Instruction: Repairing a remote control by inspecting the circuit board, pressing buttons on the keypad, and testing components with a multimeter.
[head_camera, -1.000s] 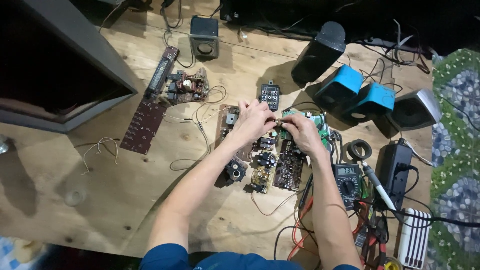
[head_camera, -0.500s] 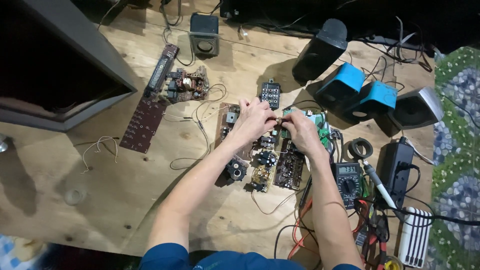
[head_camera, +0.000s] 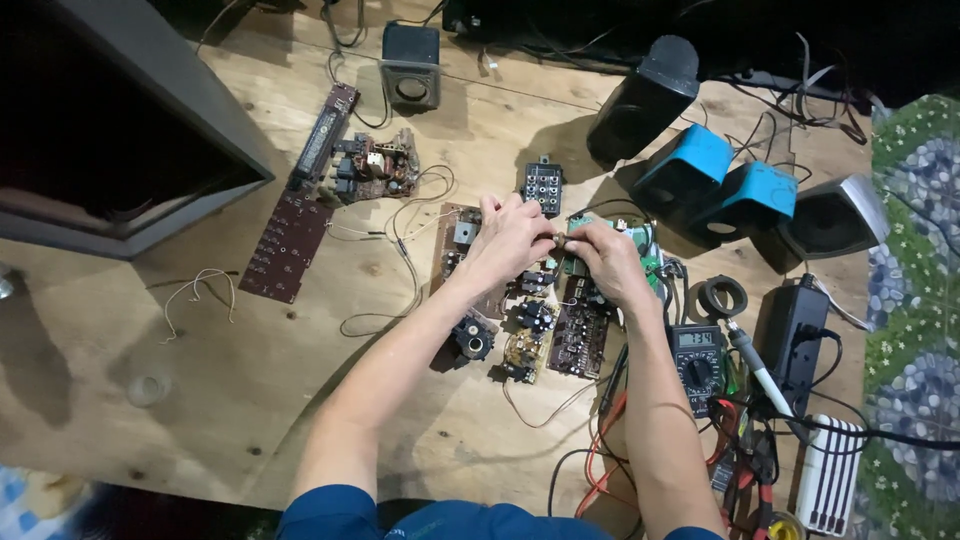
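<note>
On the wooden table (head_camera: 200, 400), circuit boards (head_camera: 560, 330) lie between a long board (head_camera: 290, 240) leftward and a multimeter (head_camera: 697, 355) rightward.

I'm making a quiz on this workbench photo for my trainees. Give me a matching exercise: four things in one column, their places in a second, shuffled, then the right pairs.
Things:
1. multimeter
2. small grey cube speaker
3. long brown circuit board
4. two blue speakers

Places:
A. top middle of the wooden table
B. left of the hands, near the big dark cabinet
C. upper right, tipped on their sides
D. just right of the right forearm

Pairs: 1-D, 2-A, 3-B, 4-C
</note>
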